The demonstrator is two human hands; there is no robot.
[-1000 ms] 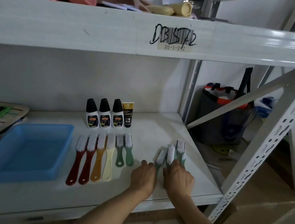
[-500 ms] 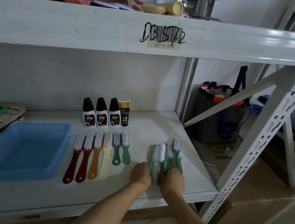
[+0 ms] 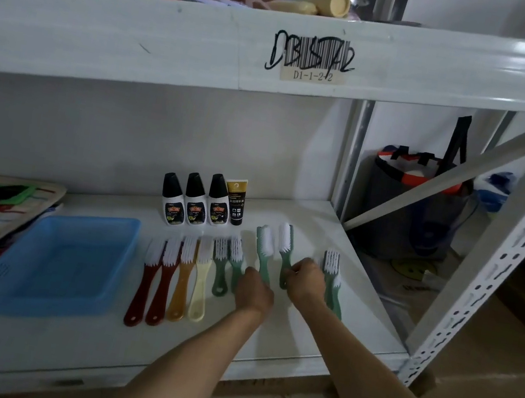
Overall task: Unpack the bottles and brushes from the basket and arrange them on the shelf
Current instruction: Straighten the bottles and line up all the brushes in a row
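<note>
Shelf (image 3: 283, 337): white board, lower half of frame; carries everything listed.
Basket (image 3: 55, 263): blue, lower left, apparently emptied.
Bottles (image 3: 196, 203): three black-capped, upright at the back wall, a tube (image 3: 235, 201) touching the last; stood behind so the labels face out.
Brush row (image 3: 185, 276): six, centre of frame, handles toward the front edge, bristles level, grouped by colour.
Left hand (image 3: 254, 291): closed on a green brush (image 3: 264, 254), just right of the row, likely lining it up.
Right hand (image 3: 306, 281): closed on a second green brush (image 3: 286, 248); the grip itself is partly hidden.
Loose brushes (image 3: 332, 273): green, apparently two, right of the hands, not yet in line.
</note>
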